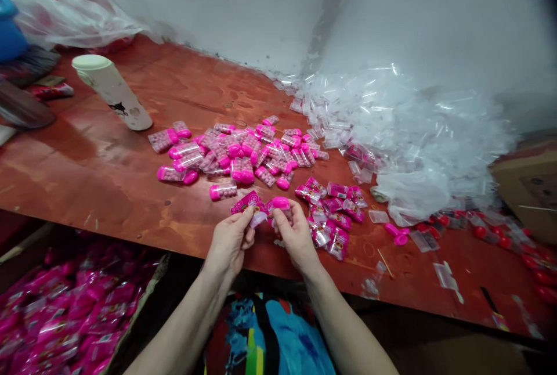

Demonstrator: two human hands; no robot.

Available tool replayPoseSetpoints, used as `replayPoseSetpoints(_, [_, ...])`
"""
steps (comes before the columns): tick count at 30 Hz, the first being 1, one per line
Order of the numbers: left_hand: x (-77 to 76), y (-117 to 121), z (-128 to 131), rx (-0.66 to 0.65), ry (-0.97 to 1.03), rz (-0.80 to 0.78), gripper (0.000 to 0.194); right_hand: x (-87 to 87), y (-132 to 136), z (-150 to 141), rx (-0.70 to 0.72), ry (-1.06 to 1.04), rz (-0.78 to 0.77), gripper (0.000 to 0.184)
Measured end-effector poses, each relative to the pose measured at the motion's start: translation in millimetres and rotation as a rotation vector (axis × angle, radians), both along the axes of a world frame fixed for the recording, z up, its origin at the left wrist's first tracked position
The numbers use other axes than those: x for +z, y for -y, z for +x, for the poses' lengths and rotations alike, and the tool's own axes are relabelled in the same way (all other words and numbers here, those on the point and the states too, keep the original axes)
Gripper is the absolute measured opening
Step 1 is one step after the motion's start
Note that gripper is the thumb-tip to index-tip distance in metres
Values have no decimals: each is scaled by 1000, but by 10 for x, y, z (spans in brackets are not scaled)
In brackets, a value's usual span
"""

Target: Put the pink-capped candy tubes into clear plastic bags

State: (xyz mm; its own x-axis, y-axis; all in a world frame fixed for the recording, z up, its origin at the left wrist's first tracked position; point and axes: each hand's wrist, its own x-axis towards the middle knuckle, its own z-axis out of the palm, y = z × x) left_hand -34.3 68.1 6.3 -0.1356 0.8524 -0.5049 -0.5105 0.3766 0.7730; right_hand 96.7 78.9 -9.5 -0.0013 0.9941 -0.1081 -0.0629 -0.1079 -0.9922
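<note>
Near the table's front edge, my left hand [230, 241] pinches a pink printed wrapper [248, 202] with a paler part at its lower end. Close beside it, my right hand [298, 235] grips a small clear candy bottle with a pink cap [281, 203]; fingers hide much of its body. Wrapper and bottle are close together, and I cannot tell whether they touch. Behind my hands lies a loose pile of pink-capped bottles [241, 169] filled with small pink balls. To the right of my right hand sits a group of pink wrapped packets [335, 212].
A large heap of clear plastic containers [391, 114] lies against the wall. A pale tumbler [113, 93] stands at the left. Below the table's left edge is a box of pink packets [69, 311]. Red-capped pieces [500, 233] and a cardboard box [528, 183] are at the right.
</note>
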Motion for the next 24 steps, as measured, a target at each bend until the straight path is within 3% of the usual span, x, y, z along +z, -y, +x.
replayPoseSetpoints(4, [-32,0,84,17,11,-12,42,29,37,-97,32,-232,-142,33])
replayPoseSetpoints(8, [-47,15,126,20,35,-38,42,-23,14,-108,-41,-224,-142,36])
replayPoseSetpoints(16, [-44,32,109,-52,127,-86,38,-19,-19,-9,-50,-30,-10,31])
replayPoseSetpoints(20, [-33,31,78,-46,179,-59,33,-48,-47,26,-78,-98,-5,30])
replayPoseSetpoints(24, [-30,21,55,57,199,-64,34,-48,31,84,-42,-252,-51,26])
